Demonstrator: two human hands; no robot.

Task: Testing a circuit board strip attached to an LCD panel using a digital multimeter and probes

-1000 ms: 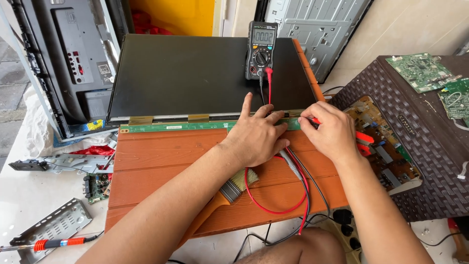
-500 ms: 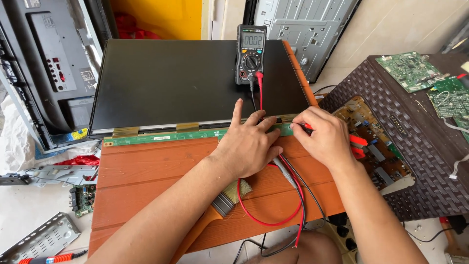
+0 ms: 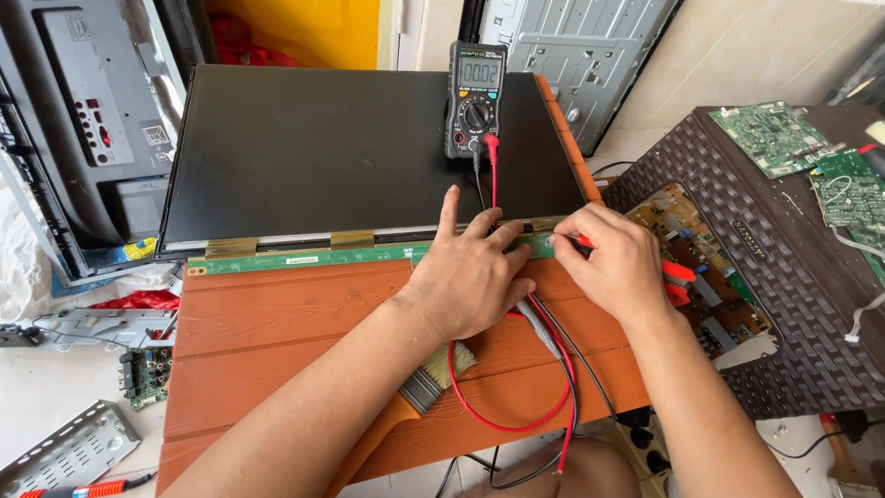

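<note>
A black flat display panel [image 3: 369, 148] lies on an orange wooden table [image 3: 286, 323], with a narrow green strip board [image 3: 304, 259] along its near edge. My left hand [image 3: 470, 267] presses on the right part of that strip, index finger stretched out, and a grey probe handle [image 3: 542, 327] sticks out from under it. My right hand [image 3: 613, 263] pinches a red probe [image 3: 579, 242] against the strip's right end. A black multimeter [image 3: 476, 97] stands on the panel, its red lead [image 3: 502, 415] and black lead looping down to my hands.
A paintbrush [image 3: 410, 401] lies on the table under my left forearm. To the right, a brown woven table [image 3: 784, 304] carries a power board [image 3: 701, 267] and green circuit boards [image 3: 774, 138]. A grey TV back cover [image 3: 83, 120] leans at left, with metal parts [image 3: 69, 452] on the floor.
Both hands stay on the strip board with the probes. Only the view has shifted a little, so the panel and the meter sit slightly differently in the frame.
</note>
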